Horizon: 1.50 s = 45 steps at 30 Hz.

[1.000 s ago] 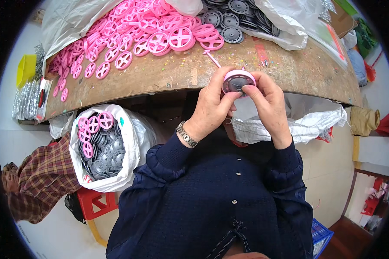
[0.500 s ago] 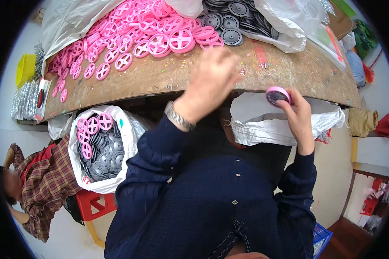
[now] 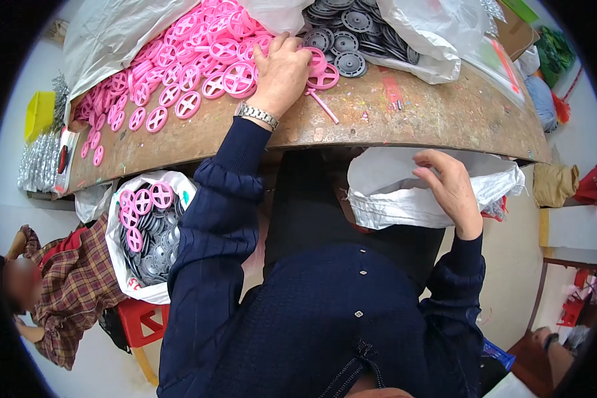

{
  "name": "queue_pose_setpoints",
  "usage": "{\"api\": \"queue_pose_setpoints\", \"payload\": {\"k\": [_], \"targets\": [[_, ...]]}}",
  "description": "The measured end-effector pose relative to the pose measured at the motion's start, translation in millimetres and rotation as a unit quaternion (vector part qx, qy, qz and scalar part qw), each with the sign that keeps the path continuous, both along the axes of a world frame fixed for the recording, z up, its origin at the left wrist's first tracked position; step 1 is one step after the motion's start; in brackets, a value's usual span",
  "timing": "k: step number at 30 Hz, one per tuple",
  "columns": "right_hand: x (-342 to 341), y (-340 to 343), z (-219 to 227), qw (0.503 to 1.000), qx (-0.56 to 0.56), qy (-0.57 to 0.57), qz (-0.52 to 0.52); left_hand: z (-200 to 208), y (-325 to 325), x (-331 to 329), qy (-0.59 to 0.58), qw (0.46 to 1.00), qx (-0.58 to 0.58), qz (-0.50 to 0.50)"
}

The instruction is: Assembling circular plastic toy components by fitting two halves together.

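My left hand (image 3: 282, 74), with a metal-band watch on its wrist, reaches onto the heap of pink spoked wheel rings (image 3: 191, 41) on the table. Its fingers are apart and touch the rings, and I see nothing lifted in them. My right hand (image 3: 450, 188) hovers over the mouth of a white woven bag (image 3: 398, 209). Thumb and curved fingers are apart with nothing between them. Dark grey discs (image 3: 350, 64) lie piled just right of the pink rings. A thin pink stick (image 3: 323, 106) rests on the table near my left hand.
A white sack (image 3: 152, 292) of grey discs and several pink rings stands at the left on a red stool (image 3: 142, 323). Plastic sheets (image 3: 438, 63) border the piles. A person in a plaid shirt (image 3: 79, 278) is at the left; another person's arm (image 3: 558, 358) shows at lower right.
The pink-rimmed wheel with a grey disc has left my right hand, which has opened over the bag. My left hand has moved left and away from me onto the pink rings.
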State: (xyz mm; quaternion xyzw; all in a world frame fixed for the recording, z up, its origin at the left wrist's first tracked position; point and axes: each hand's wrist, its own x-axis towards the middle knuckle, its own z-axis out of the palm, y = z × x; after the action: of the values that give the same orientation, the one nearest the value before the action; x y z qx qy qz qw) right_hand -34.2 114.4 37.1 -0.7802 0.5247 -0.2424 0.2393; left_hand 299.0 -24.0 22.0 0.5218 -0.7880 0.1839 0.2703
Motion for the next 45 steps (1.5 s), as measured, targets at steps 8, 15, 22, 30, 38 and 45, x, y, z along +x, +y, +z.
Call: {"api": "queue_pose_setpoints", "payload": {"k": [8,15,22,30,38,45], "targets": [[58.6,-33.3,22.7,0.994,-0.041,-0.096,0.03,2.4,23.7,-2.7,0.01,0.997,-0.044,-0.065],[105.0,-82.6,17.6,0.954,0.101,-0.284,0.002,8.4,83.2,-28.1,0.019,0.982,-0.059,-0.176],[129.5,-78.7,0.4,0.921,0.112,-0.365,0.08,-3.1,113.6,-28.2,0.248,0.963,-0.041,-0.099],[133.8,-78.0,5.3,0.934,0.101,-0.324,0.111,-12.8,116.1,-24.5,0.646,0.686,0.306,-0.139],[104.0,-145.3,-10.8,0.919,-0.369,0.136,0.008,-11.4,108.6,-17.4,0.729,0.594,0.307,-0.149],[111.3,-172.6,-31.7,0.898,-0.403,0.167,0.058,-15.4,106.5,-15.6,0.732,0.586,0.312,-0.154]]}}
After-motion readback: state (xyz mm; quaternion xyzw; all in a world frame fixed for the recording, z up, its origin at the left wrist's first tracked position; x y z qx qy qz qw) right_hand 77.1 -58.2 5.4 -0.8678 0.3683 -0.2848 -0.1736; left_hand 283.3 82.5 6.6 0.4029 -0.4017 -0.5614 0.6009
